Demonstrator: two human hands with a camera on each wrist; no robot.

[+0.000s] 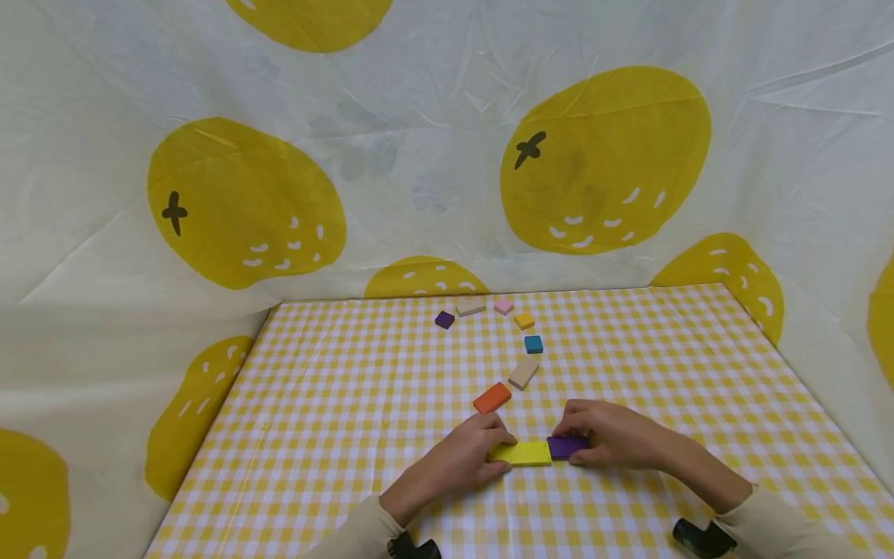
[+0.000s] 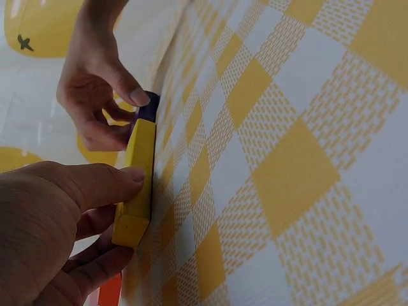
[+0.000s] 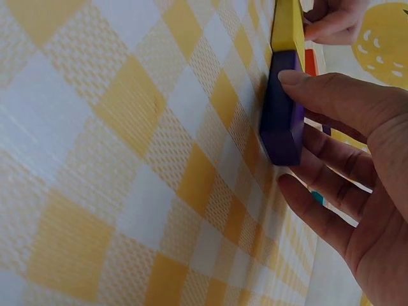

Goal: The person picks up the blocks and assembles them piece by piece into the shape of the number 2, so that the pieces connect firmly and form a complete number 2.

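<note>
Near the front of the table, my left hand [image 1: 464, 454] pinches the left part of a long yellow block [image 1: 529, 453] between thumb and fingers. My right hand [image 1: 621, 436] pinches a purple block [image 1: 567, 447] that lies end to end with the yellow one. In the left wrist view the yellow block [image 2: 138, 178] lies flat on the cloth and meets the purple block [image 2: 148, 107]. The right wrist view has the thumb on the near edge of the purple block [image 3: 282, 111], fingers on its far side.
Beyond the hands, a curved line of separate blocks runs back: orange [image 1: 492, 397], beige [image 1: 523, 373], teal [image 1: 534, 344], yellow-orange [image 1: 524, 321], pink [image 1: 504, 307], another beige [image 1: 471, 308] and dark purple [image 1: 445, 320]. A checked cloth [image 1: 314, 435] covers the table; a patterned sheet [image 1: 426, 194] hangs behind.
</note>
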